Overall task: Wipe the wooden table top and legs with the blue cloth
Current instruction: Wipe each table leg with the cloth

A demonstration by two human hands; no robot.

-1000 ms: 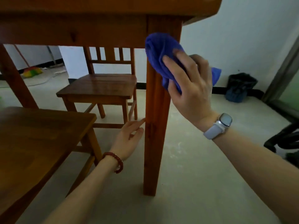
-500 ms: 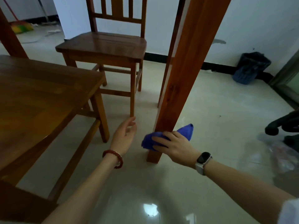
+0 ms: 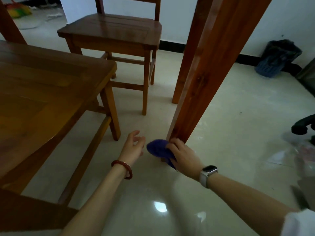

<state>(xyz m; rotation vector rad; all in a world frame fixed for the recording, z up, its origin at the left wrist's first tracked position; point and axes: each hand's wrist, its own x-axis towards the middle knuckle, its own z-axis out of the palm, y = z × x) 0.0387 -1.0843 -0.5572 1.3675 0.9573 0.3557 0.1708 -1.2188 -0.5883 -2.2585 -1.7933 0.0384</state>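
A thick wooden table leg (image 3: 202,79) slants down from the top of the view to the tiled floor at centre. My right hand (image 3: 185,155), with a watch on the wrist, presses the bunched blue cloth (image 3: 157,149) against the very bottom of this leg, just above the floor. Part of the cloth is hidden under my fingers. My left hand (image 3: 133,147), with a red bead bracelet on the wrist, hovers open a little to the left of the cloth, touching nothing. The table top is out of view.
A wooden chair seat (image 3: 42,92) fills the left, its legs close to my left hand. Another wooden chair (image 3: 115,33) stands behind. A second table leg (image 3: 187,65) is beyond. A dark bin (image 3: 277,57) sits by the wall; an office chair base (image 3: 301,126) is at right.
My right hand has slid the cloth from the top of the leg down to its foot. My view has tilted downward. My left hand stayed open beside the leg.
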